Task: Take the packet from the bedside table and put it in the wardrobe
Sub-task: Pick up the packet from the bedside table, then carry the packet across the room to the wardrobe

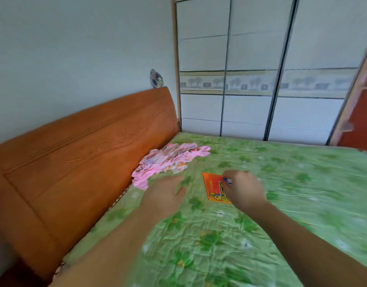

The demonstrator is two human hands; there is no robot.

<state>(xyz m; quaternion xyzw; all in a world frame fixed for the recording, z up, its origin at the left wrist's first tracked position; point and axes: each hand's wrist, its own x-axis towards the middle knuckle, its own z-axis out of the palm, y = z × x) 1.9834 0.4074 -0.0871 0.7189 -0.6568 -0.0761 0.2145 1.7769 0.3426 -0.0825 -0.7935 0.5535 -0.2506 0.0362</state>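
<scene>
Head view, one item logged: orange packet point(214, 188), pinched at its right edge in the grip of the right hand point(243, 191) and held just above the green floral bed point(302, 193). Left hand point(165, 195) is held open and empty beside it. Pink garment point(168, 162) is noted near the headboard point(75, 158). Wardrobe point(261, 69) doors are seen shut beyond the bed's far edge. Risk judged: the thin pinch may slip, or the packet may be blocked by the closed doors.

Both forearms are bare up to the frame's lower edge, with no sleeves showing. The left hand point(165, 194) and right hand point(243, 190) wear no gloves, rings or watches.
</scene>
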